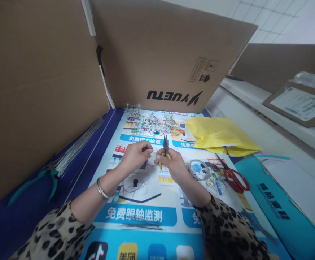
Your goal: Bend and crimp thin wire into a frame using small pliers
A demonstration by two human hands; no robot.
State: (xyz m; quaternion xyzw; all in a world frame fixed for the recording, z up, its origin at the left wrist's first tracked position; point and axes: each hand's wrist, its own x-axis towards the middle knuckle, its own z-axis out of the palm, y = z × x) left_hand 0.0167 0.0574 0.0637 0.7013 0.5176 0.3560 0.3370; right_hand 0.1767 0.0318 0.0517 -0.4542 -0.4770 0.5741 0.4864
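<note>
My right hand point(173, 165) is closed round a pair of needle-nose pliers point(165, 145) with yellow handles, their dark jaws pointing away from me. Just to the left, the fingers of my left hand point(136, 156) pinch a thin strand of wire point(154, 152), which runs into the gap between my hands. Its far end is hard to make out. Both hands are held above a printed poster sheet point(146, 196). Loose thin wires and small coloured pieces point(152, 121) lie in a tangle on the sheet beyond my hands.
Cardboard panels point(157, 54) wall off the back and left. Right of my hands are a clear tape roll point(198, 169), red-handled scissors point(236, 180), a yellow bag point(222, 135) and a teal box point(276, 202). At left lie teal-handled pliers point(50, 177) and a bundle of straight wires point(77, 148).
</note>
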